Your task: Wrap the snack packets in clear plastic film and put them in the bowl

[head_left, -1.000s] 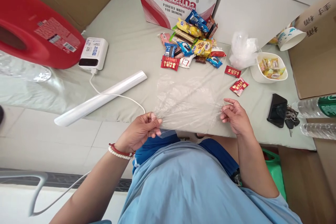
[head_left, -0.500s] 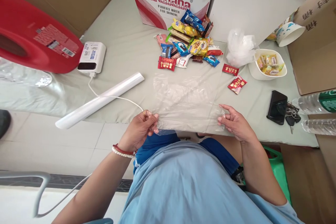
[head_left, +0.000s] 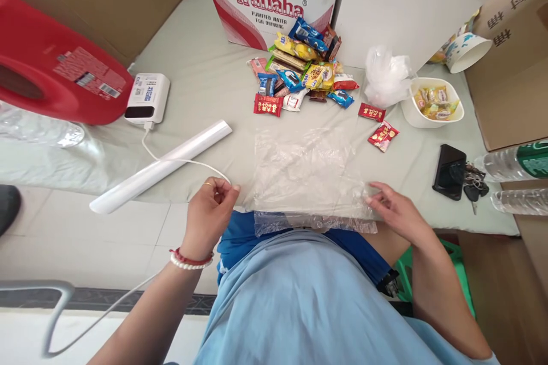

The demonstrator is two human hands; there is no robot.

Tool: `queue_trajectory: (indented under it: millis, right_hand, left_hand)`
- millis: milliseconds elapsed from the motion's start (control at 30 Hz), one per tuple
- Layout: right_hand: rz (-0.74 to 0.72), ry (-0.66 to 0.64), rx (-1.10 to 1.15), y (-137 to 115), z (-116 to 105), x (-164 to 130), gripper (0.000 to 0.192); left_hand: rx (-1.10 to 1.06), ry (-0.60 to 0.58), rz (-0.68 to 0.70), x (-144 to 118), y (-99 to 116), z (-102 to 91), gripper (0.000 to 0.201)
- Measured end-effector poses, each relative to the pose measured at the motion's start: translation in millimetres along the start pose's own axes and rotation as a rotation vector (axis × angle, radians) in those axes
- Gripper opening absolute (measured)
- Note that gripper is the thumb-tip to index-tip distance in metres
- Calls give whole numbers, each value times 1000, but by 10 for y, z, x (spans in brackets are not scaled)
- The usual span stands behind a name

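Pale tiled floor (head_left: 85,234), cloth-covered table (head_left: 205,68)

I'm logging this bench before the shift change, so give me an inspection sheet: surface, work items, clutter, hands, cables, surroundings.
Surface: grey-green cloth over the table.
Work items: clear plastic sheet lying flat, near edge hanging over the table edge; white roll to its left.
Clutter: snack pile, two red packets, crumpled bag, white bowl of snacks, phone, keys, two water bottles.
Hands: left hand closed, beside the sheet's left edge; right hand with fingers on the sheet's right corner.
Cables: white cable from the power bank, running off the table.
Surroundings: water carton, red jug, cardboard boxes.
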State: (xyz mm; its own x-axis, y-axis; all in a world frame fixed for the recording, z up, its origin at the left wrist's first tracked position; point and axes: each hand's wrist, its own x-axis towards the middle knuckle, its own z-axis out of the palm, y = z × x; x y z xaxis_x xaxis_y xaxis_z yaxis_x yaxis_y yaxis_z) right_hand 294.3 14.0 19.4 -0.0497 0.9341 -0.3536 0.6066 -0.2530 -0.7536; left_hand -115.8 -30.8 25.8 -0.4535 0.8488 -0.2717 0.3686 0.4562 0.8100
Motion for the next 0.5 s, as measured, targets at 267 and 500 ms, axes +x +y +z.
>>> queue_trajectory:
  millis: [267, 500]
  right_hand:
    - [-177, 370, -190, -311, 226, 899, 47]
    - [-365, 409, -232, -395, 581, 1440, 19]
  left_hand:
    - [454, 15, 544, 263, 116, 764, 46]
    - [744, -112, 735, 596, 98, 990, 61]
